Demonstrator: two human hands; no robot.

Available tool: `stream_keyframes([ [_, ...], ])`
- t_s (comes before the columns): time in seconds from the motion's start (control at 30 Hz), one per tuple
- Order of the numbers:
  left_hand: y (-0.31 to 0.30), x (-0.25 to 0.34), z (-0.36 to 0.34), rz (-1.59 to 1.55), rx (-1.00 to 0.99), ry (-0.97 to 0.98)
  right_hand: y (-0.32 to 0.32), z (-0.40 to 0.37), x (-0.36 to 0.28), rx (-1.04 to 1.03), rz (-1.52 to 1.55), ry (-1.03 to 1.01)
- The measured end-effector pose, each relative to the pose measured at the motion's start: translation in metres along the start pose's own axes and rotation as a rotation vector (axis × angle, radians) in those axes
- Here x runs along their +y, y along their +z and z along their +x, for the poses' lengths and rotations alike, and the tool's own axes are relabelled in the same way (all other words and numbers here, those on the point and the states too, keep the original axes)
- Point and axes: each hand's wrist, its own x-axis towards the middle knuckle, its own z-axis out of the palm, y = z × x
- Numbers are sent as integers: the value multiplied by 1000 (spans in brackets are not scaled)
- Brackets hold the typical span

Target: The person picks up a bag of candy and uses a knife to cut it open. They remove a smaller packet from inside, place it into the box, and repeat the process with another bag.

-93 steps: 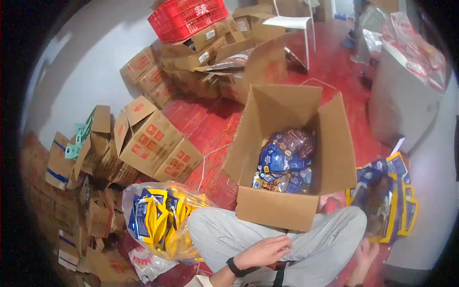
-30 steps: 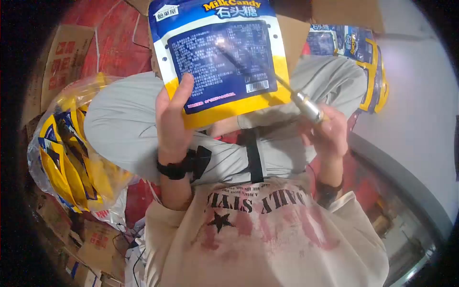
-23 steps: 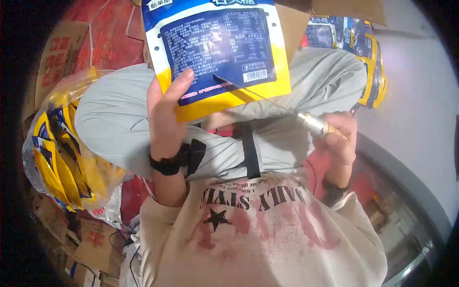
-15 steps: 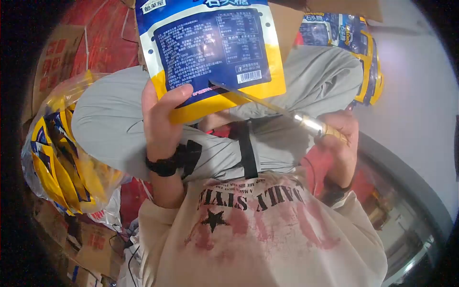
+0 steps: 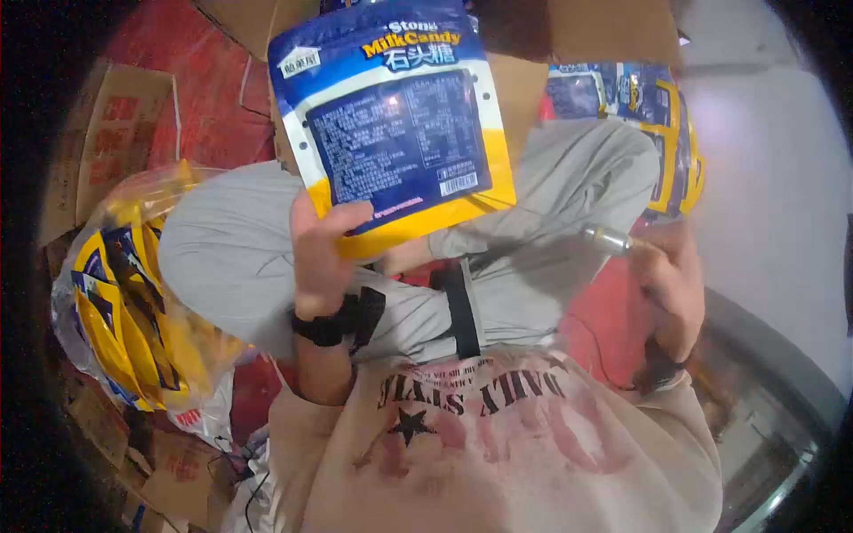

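My left hand (image 5: pixel 324 253) grips the bottom left corner of a blue, white and yellow candy bag (image 5: pixel 400 133), its thumb on the printed face. The bag is upright, its text panel and barcode facing me. Over on the right, my right hand (image 5: pixel 666 275) is closed round the handle of a thin metal tool (image 5: pixel 609 240) with a shiny collar. The tool's shaft points left towards the bag's lower right edge; its tip is too blurred to make out, and I cannot tell whether it touches the bag.
A clear plastic sack (image 5: pixel 133 302) of similar bags lies at the left. More candy bags (image 5: pixel 675 142) are at the upper right, beyond my crossed legs (image 5: pixel 231 249). Cardboard (image 5: pixel 613 35) stands at the top, and a cardboard box (image 5: pixel 115 124) at the upper left.
The candy bag now shows its top lettering and sits lower in view. My right hand has moved right with the tool, drawing its shaft away from the printed panel.
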Motion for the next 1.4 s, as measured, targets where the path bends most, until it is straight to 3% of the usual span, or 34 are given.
stream_keyframes([
  [0.2, 20, 5, -3, -50, -57, -26, 31, 15, -3, -167, -289, -135],
  [0.43, 12, -3, 0, -28, -138, -6, 64, 32, -23, -77, -367, -309],
  [0.63, 26, -7, 2, 53, -158, -11, 59, 61, -47, 59, -205, -524],
  [0.77, 31, -18, 7, 3, -171, -59, 38, 72, -89, 23, -419, -474],
  [0.8, 31, -21, 8, 1, -169, -57, 40, 76, -89, 120, -418, -582],
  [0.9, 31, -32, 17, 189, -100, 13, 39, 83, -106, 108, -584, -541],
  [1.07, 37, -28, 23, 255, -76, 173, 44, 85, -118, 170, -676, -755],
  [1.17, 33, -32, 25, 332, -67, 270, 39, 85, -121, 121, -722, -717],
  [1.4, 26, -21, 25, 554, -18, 403, 30, 74, -127, 183, -674, -896],
])
